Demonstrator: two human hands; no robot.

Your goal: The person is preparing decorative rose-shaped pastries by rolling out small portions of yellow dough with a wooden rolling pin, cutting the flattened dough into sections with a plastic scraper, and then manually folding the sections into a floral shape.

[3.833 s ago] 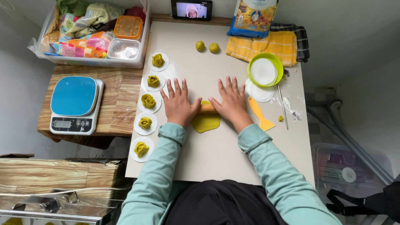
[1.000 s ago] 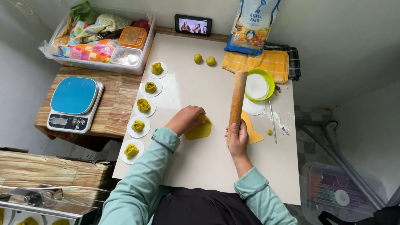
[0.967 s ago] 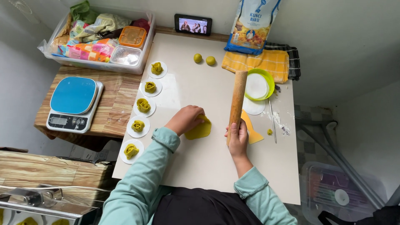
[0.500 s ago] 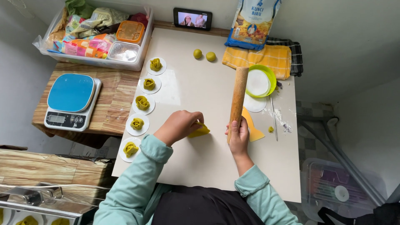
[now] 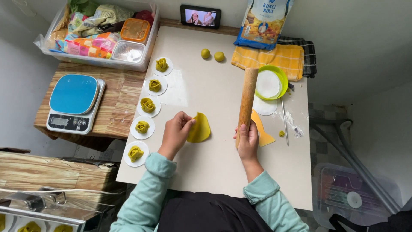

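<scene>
My left hand (image 5: pixel 176 132) pinches the edge of a thin flat disc of yellow-green dough (image 5: pixel 200 128) and lifts it off the pale table (image 5: pixel 201 172). My right hand (image 5: pixel 248 139) grips the near end of a wooden rolling pin (image 5: pixel 247 103), which lies pointing away from me, just right of the dough. An orange scraper (image 5: pixel 262 134) lies partly under that hand. Several rose-shaped green dough pieces on white paper rounds (image 5: pixel 143 127) line the table's left edge.
Two small dough balls (image 5: pixel 212 55) lie at the far middle. A green bowl of white rounds (image 5: pixel 269 83), a yellow cloth (image 5: pixel 273 58), a flour bag (image 5: pixel 262 21) and a phone (image 5: pixel 200 17) stand at the back. A blue kitchen scale (image 5: pixel 74 103) and a plastic bin (image 5: pixel 103 34) are left.
Both hands were pressing the pin over the dough. Since then my right hand has swung the pin aside to the right, and my left hand has lifted the flattened disc's edge off the table.
</scene>
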